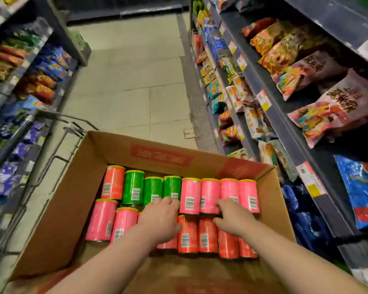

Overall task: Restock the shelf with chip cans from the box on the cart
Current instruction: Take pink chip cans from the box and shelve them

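An open cardboard box [72, 187] on a wire cart [57, 158] holds several chip cans lying on their sides in two rows. The far row has an orange can [113, 182], three green cans [134, 187] and several pink cans [190, 195]. The near row holds pink cans [101, 220] on the left and orange-red cans [207, 235] on the right. My left hand [159, 221] lies over a pink can in the middle of the near row, fingers curled over its far end. My right hand [234, 219] curls over the far end of an orange-red can [227, 245].
Snack shelves line both sides of a tiled aisle [132, 81]. The right shelving [270, 117] carries bagged snacks and price tags, close beside the box. The left shelving [19, 85] holds blue, red and green bags. The cart's handle bar [72, 119] rises beyond the box.
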The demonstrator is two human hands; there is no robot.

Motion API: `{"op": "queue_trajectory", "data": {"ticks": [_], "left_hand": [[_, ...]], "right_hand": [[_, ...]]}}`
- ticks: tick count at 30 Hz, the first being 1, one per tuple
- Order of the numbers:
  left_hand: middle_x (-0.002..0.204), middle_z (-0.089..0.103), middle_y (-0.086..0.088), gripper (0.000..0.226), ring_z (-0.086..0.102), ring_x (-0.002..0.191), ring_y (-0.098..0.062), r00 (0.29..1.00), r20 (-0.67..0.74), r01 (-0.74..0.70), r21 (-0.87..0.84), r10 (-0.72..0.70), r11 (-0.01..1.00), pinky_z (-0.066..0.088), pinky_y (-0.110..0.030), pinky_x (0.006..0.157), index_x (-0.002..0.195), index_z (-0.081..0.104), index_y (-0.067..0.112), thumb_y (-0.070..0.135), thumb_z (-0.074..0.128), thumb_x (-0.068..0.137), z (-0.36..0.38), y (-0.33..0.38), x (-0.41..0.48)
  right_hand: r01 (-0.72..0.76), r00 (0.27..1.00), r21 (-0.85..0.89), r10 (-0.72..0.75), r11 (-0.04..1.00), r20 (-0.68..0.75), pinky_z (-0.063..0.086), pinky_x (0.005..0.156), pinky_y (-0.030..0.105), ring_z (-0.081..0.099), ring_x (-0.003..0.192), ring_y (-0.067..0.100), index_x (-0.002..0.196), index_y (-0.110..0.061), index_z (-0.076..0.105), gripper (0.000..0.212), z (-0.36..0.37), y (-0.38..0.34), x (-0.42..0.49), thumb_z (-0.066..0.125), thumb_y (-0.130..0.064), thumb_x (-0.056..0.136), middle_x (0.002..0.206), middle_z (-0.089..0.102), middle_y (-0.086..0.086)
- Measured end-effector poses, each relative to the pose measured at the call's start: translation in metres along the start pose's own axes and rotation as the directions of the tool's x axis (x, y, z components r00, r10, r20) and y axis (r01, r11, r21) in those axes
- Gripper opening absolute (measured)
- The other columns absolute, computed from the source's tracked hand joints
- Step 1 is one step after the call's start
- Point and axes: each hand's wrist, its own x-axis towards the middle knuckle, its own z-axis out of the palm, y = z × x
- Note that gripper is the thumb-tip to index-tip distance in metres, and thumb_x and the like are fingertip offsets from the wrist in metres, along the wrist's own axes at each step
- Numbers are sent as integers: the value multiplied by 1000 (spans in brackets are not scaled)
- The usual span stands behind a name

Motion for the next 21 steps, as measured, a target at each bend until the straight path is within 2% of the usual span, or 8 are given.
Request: {"op": "queue_trajectory", "data": {"ticks": [3, 8, 11, 13, 15, 16, 19, 21], "left_hand": [[136, 45, -3, 59, 44, 126, -24, 999, 35, 29, -52, -27, 998, 39, -37, 101, 140, 35, 22, 46, 49, 88, 4, 2, 22], [144, 38, -5, 74, 42, 129, -26, 987, 134, 117, -195, -91, 974, 39, -37, 104, 148, 21, 19, 45, 54, 86, 12, 6, 51], [143, 39, -8, 74, 43, 130, -26, 979, 162, 171, -331, -123, 928, 38, -36, 104, 147, 24, 16, 43, 57, 87, 16, 7, 63], [144, 38, -10, 76, 42, 131, -25, 969, 196, 220, -416, -149, 883, 36, -32, 103, 147, 22, 13, 43, 59, 87, 17, 9, 70], [141, 43, -9, 85, 46, 127, -25, 951, 245, 289, -495, -187, 819, 38, -32, 102, 147, 22, 13, 47, 64, 82, 20, 9, 77], [135, 49, -7, 87, 53, 121, -24, 945, 254, 316, -552, -205, 772, 43, -32, 101, 144, 28, 16, 50, 68, 75, 24, 9, 81], [111, 64, -4, 73, 64, 98, -20, 913, 275, 407, -662, -301, 630, 52, -33, 86, 125, 47, 14, 39, 77, 63, 38, 6, 94], [113, 64, -6, 63, 63, 100, -22, 891, 282, 446, -687, -355, 574, 49, -28, 85, 124, 48, 11, 30, 77, 71, 42, 5, 97]], "right_hand": [[-18, 1000, 65, 16, 998, 20, 47, 93, 37, 53, 116, 29, 124, -16, 46, 42, 2, 4, 27, 55, -31, 85, 128, 50, 9], [-95, 995, 195, 88, 976, 47, 46, 91, 35, 54, 117, 31, 128, -10, 43, 49, 11, 8, 61, 57, -26, 84, 128, 53, 12], [-150, 989, 334, 137, 930, 61, 47, 92, 34, 55, 116, 30, 137, -9, 36, 64, 20, 8, 74, 61, -26, 80, 129, 54, 12], [-182, 983, 408, 179, 894, 47, 46, 95, 35, 53, 118, 30, 141, -12, 31, 74, 26, 8, 80, 63, -27, 76, 132, 51, 11], [-207, 977, 433, 209, 877, 43, 44, 98, 35, 50, 120, 31, 140, -13, 33, 73, 31, 7, 85, 64, -28, 76, 130, 50, 12], [-196, 979, 435, 201, 879, 35, 44, 97, 35, 50, 119, 31, 138, -13, 37, 70, 33, 6, 86, 64, -28, 76, 128, 50, 12], [-192, 979, 475, 203, 859, 30, 45, 96, 36, 52, 117, 30, 136, -14, 38, 74, 40, -1, 92, 69, -32, 72, 126, 53, 11], [-236, 967, 531, 251, 814, 45, 45, 96, 35, 53, 118, 30, 140, -13, 31, 82, 42, -4, 95, 73, -33, 73, 129, 52, 11]]}}
